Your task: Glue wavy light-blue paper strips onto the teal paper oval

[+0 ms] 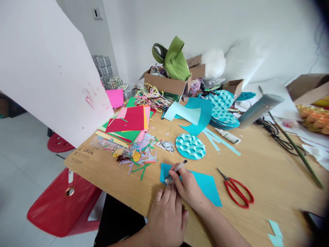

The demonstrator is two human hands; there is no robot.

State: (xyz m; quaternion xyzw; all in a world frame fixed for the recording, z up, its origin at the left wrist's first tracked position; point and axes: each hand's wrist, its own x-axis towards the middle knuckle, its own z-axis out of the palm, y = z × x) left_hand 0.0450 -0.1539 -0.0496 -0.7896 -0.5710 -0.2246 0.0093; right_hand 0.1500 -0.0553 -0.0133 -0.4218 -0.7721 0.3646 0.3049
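In the head view my right hand (189, 188) grips a pen (180, 166) with a dark cap end, over a blue sheet of paper (207, 185). My left hand (166, 213) lies flat beside it, fingers stretched out, the fingertips at a small pale paper cutout (168, 180) on the sheet's left end. The pen's tip is hidden by my fingers. Beyond the sheet lie a round teal piece with wavy paper strips (190, 146) and fish-shaped paper cutouts (166, 146). Red-handled scissors (238, 190) rest to the right.
Coloured paper sheets (128, 120) and paper scraps (144, 161) lie at the left. A glue bottle (229, 136), a grey tumbler (259, 109) and a green stick (295, 147) are further right. A cardboard box (164, 82) stands behind; a red stool (61, 206) is beside the table.
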